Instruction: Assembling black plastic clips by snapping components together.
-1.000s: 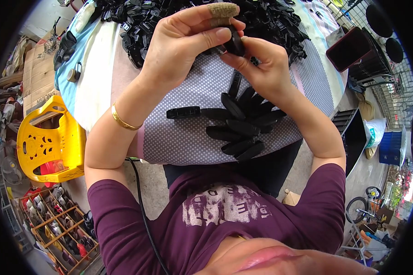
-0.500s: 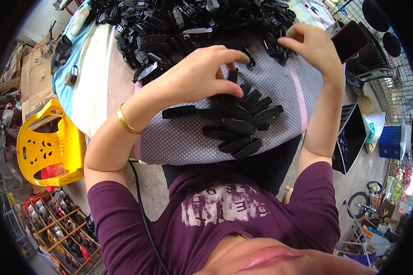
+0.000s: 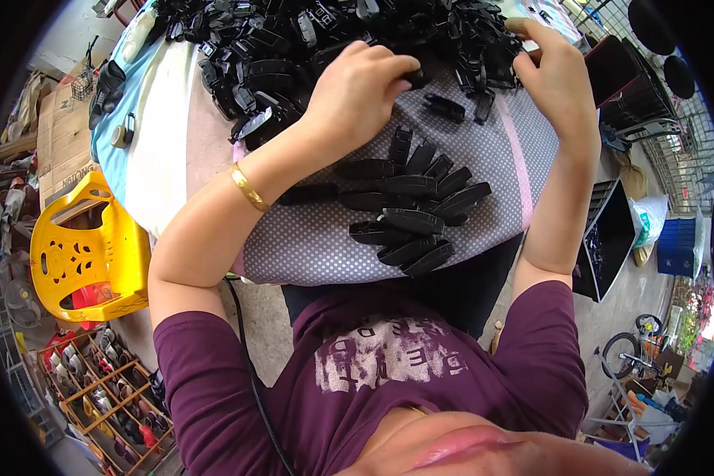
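One more piece seems to swell the near cluster, the left hand now narrow and the right hand half-curled at the far pile, their hold unclear.

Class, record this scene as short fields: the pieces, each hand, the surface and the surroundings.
Pile: many black pieces, on the far part of the cloth
Nearer group: elongated black pieces lying together
Left hand: fingertips at a black piece by the pile; grip unclear
Right hand: thumb and forefinger apart, at the pile's right edge
Surface: pale-dotted cloth
Surroundings: yellow chair left, blue crate right
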`<state>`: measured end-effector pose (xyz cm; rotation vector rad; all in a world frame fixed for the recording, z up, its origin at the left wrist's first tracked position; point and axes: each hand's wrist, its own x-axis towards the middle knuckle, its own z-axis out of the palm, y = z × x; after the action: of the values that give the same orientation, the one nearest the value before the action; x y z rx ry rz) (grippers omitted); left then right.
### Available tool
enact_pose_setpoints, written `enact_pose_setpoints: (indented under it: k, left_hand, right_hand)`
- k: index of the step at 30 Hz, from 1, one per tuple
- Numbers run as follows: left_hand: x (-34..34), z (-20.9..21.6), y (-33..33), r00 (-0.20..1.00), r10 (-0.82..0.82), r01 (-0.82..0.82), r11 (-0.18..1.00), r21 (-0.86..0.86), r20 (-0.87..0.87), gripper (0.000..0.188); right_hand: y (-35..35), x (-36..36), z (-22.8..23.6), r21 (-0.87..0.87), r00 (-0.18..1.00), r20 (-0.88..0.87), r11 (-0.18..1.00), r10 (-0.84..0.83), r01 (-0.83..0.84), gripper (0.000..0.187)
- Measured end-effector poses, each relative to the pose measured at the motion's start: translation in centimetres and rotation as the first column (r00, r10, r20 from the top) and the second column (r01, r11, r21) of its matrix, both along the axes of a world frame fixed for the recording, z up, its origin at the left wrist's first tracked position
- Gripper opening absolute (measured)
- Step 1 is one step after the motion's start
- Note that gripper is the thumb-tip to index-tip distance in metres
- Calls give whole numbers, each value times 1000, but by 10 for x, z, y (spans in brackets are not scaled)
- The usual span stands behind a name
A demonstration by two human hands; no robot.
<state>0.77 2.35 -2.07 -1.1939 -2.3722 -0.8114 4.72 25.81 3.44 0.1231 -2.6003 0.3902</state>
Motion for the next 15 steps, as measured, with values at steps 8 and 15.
enact_pose_setpoints:
  k: [8, 15]
  left_hand:
    - [0, 16, -14, 634, -351, -179, 800, 573, 689, 28]
    - [3, 15, -20, 608, -364, -215, 780, 588, 705, 28]
  right_hand:
    - [-49, -16, -22, -735, 938, -162, 598, 305, -321, 30]
    - [-58, -23, -33, 179, 896, -242, 925, 372, -336, 28]
